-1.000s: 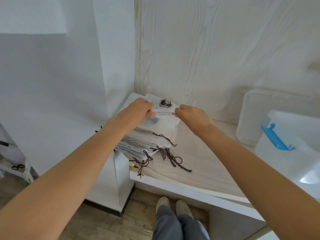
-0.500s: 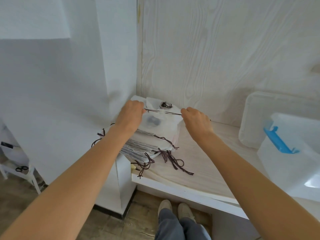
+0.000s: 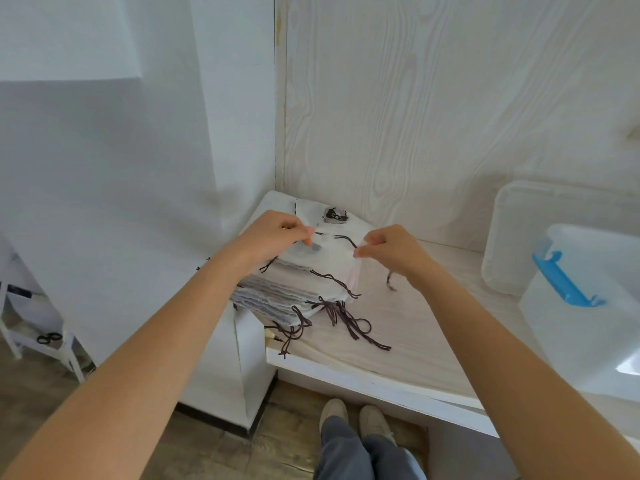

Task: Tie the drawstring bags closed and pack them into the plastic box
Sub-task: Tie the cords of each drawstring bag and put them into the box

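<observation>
Two hands work at the top of the stack: our left hand [image 3: 277, 233] pinches the left edge of the topmost white translucent drawstring bag [image 3: 329, 249], and our right hand [image 3: 391, 249] pinches its right edge, fingers of both curled tight around fabric and dark brown cord [image 3: 344, 239]. Half a second ago the cord ran taut and nearly straight between our fists; now it sags in a slack curve across the bag's mouth, and our hands sit closer together and lower. We judge that the pull has cinched the mouth and the knot comes next. The bag lies on the pile of similar flat white bags [image 3: 277, 296] at the back left corner of the pale wood-grain worktop [image 3: 415, 323], loose cord ends trailing toward its front edge. The clear plastic box with a blue latch [image 3: 581, 323] waits at the worktop's right end, well apart, its lid [image 3: 536, 237] leaning on the wall behind.
</observation>
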Tool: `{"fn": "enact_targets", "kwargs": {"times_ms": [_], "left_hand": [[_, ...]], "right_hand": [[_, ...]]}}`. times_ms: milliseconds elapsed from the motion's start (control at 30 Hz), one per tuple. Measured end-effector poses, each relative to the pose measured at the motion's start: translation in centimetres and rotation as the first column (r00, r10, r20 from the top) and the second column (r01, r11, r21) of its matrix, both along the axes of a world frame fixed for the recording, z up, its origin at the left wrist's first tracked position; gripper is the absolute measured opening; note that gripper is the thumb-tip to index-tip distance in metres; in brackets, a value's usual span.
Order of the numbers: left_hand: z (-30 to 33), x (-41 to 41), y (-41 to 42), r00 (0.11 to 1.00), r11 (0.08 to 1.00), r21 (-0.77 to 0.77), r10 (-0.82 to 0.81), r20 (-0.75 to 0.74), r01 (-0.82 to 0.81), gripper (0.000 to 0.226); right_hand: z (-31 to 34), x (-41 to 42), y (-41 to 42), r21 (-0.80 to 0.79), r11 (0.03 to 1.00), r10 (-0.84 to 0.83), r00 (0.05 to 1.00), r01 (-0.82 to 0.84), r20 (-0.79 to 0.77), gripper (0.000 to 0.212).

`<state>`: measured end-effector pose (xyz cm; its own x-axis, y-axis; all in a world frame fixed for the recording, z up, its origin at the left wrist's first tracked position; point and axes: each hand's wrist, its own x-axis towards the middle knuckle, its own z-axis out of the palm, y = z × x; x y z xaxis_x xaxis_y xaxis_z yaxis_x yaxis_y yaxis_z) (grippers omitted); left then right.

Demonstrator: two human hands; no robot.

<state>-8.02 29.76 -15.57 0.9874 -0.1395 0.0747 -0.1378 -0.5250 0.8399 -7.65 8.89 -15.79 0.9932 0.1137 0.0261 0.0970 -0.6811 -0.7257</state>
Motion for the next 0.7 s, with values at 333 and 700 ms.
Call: {"fn": "enact_targets", "kwargs": {"times_ms": [333, 700], "left_hand": [[-1.0, 0.3, -1.4, 0.902, 0.476, -0.874, -0.331, -0.277, -0.094, 0.021], [-0.7, -0.1, -3.8, 0.972, 0.486, -0.874, -0.203, -0.115, -0.002, 0.018]], "right_hand": [[-0.5, -1.5, 0.8, 0.829, 0.555, 0.298, 0.917, 0.06, -0.266, 0.011], [-1.4, -2.2, 3.0, 0.975, 0.218, 0.297, 0.949, 0.042, -0.107, 0.014]]}}
